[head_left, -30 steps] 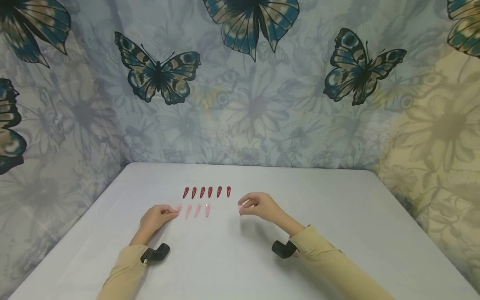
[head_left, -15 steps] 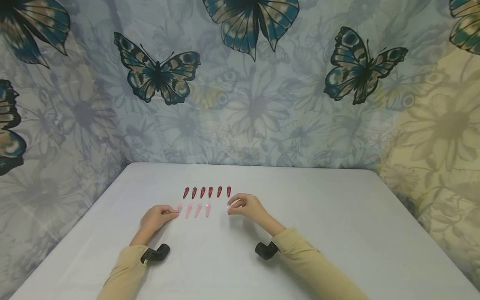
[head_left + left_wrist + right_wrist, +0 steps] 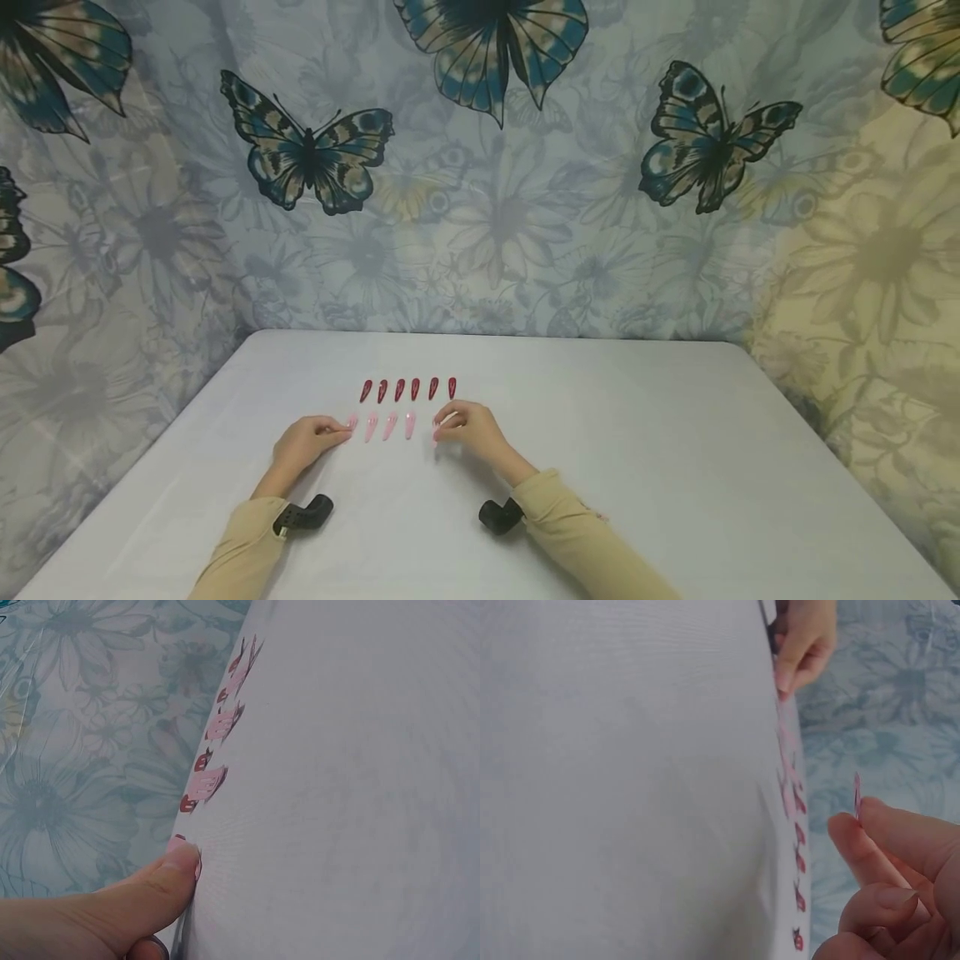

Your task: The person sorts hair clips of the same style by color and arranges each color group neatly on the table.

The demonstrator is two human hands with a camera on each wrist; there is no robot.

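Several red snap hair clips [image 3: 400, 390] lie in a row on the white table. In front of them is a row of pink snap hair clips [image 3: 390, 426]. At that row's left end, my left hand [image 3: 303, 446] pinches the outermost pink clip [image 3: 352, 422] at table level; the thumb covers part of it in the left wrist view. Right of the pink row, my right hand [image 3: 474, 433] holds another pink clip [image 3: 857, 799] between thumb and forefinger. In the right wrist view that clip stands edge-on, raised off the table, its lower end hidden by the fingertips.
The white table [image 3: 637, 467] reaches back to a wall cloth [image 3: 517, 225] printed with butterflies and flowers. A black wrist camera is strapped to each forearm, the left one [image 3: 303, 514] and the right one [image 3: 501, 517] both just above the tabletop.
My right hand has moved left with its pink clip, up to the right end of the pink row. The left hand keeps its place on the outermost clip. The head view has shifted slightly.
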